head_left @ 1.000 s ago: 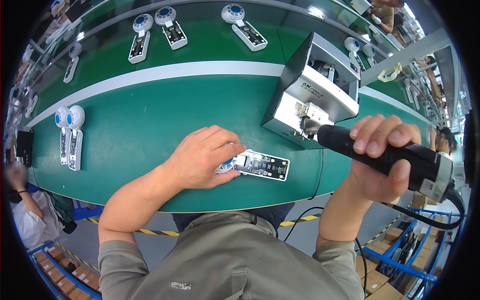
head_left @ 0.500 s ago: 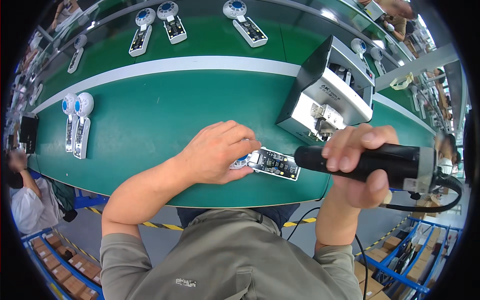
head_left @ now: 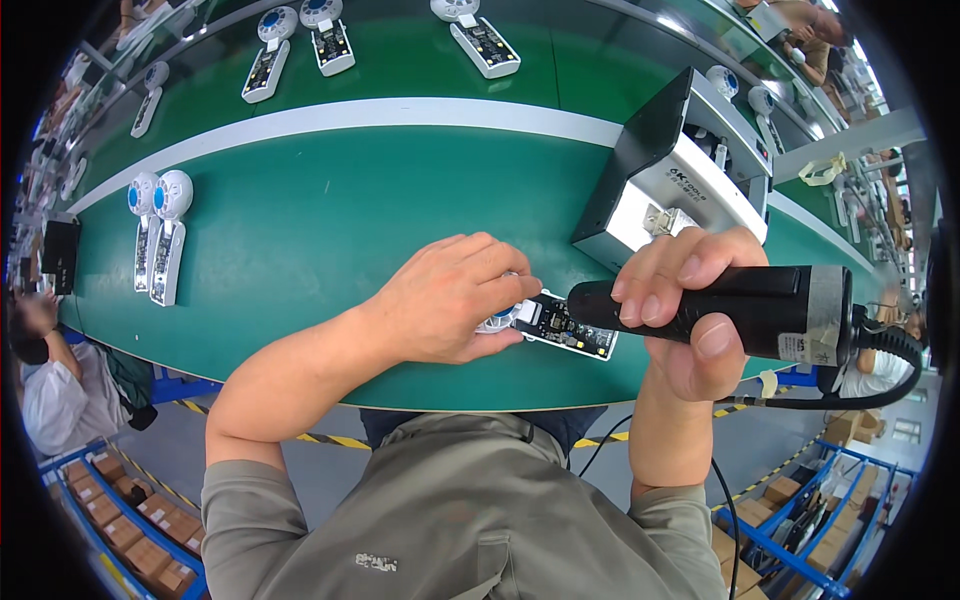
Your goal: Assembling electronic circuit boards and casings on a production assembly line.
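Note:
My left hand (head_left: 462, 296) is closed round the round white head of a handheld device (head_left: 570, 330) lying on the green worktop. Its open body shows a black circuit board and points to the right. In my right hand (head_left: 690, 310) is a black electric screwdriver (head_left: 750, 305), held almost level with its cable leaving at the right. The screwdriver's front end hangs over the circuit board; its tip is hidden, so I cannot tell whether it touches. Two similar devices (head_left: 165, 265) lie side by side at the left of the worktop.
A black and silver screw feeder (head_left: 670, 170) stands beyond my right hand. Past the white rail (head_left: 400, 112), several devices (head_left: 485, 47) lie on a green strip. The screwdriver cable (head_left: 800, 403) loops down at the right. Another person (head_left: 70, 370) sits at the far left.
My right hand has brought the screwdriver left, over the circuit board. My left hand and the device have shifted slightly right in the view. Devices beyond the rail have shifted left.

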The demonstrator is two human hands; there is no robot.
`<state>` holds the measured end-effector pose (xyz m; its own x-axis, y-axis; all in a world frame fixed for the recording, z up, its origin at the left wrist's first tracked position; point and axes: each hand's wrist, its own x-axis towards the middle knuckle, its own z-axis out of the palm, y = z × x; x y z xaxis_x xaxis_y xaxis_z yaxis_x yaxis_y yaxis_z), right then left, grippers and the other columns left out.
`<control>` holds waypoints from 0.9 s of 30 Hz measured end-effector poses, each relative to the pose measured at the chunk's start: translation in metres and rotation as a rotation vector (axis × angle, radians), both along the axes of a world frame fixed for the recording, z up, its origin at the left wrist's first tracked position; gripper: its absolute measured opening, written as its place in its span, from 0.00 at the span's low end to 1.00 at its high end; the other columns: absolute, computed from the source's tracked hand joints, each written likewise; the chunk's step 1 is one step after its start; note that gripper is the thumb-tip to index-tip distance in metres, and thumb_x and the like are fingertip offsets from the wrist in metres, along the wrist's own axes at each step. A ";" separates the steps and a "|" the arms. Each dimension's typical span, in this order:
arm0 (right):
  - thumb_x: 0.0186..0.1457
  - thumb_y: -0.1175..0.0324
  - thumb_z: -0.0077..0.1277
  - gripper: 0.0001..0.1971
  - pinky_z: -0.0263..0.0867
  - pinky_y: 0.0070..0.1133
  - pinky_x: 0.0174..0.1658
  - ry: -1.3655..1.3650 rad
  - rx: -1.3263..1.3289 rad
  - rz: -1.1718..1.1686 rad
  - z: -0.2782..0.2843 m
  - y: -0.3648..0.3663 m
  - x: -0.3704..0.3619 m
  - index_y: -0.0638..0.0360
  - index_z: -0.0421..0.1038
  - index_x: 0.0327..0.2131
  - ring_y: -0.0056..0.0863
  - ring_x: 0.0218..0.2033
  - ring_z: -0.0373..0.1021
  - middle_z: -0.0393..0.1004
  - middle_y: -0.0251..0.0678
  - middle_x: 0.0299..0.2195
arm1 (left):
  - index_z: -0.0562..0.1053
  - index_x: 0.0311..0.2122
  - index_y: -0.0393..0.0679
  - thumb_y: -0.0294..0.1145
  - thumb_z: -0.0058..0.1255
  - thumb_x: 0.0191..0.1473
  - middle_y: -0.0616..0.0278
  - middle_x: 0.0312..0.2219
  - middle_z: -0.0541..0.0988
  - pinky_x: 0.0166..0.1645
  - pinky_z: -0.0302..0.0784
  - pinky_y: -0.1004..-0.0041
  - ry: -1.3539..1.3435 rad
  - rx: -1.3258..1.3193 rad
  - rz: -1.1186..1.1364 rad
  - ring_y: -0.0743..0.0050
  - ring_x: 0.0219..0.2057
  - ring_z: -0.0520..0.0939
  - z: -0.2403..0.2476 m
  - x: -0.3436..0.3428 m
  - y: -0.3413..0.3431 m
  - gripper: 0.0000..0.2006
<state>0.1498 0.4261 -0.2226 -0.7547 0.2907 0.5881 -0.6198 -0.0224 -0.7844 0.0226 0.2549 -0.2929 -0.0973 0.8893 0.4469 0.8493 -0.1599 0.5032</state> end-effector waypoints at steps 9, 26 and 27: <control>0.44 0.66 0.57 0.14 0.66 0.19 0.25 -0.149 0.083 0.054 0.009 -0.005 -0.005 0.60 0.64 0.32 0.25 0.17 0.66 0.68 0.33 0.16 | 0.73 0.38 0.44 0.32 0.62 0.36 0.64 0.36 0.73 0.36 0.70 0.71 0.004 0.051 -0.002 0.65 0.30 0.73 -0.002 -0.001 0.002 0.19; 0.55 0.60 0.43 0.17 0.66 0.25 0.31 0.178 0.001 -0.157 0.056 0.029 0.055 0.62 0.64 0.43 0.28 0.24 0.67 0.69 0.34 0.24 | 0.73 0.37 0.45 0.33 0.61 0.37 0.65 0.35 0.72 0.39 0.71 0.71 0.022 0.047 0.008 0.67 0.33 0.72 -0.002 0.003 -0.004 0.18; 0.55 0.60 0.44 0.17 0.66 0.25 0.31 0.179 0.063 -0.191 0.058 0.034 0.054 0.61 0.64 0.43 0.28 0.23 0.67 0.69 0.34 0.24 | 0.73 0.37 0.45 0.32 0.62 0.36 0.65 0.35 0.72 0.38 0.71 0.72 0.028 0.059 0.014 0.68 0.32 0.73 -0.003 0.002 -0.005 0.18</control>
<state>0.2042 0.4596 -0.1649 -0.5722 0.3762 0.7288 -0.7370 0.1540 -0.6581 0.0249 0.2499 -0.2956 -0.0961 0.8601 0.5010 0.8652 -0.1767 0.4692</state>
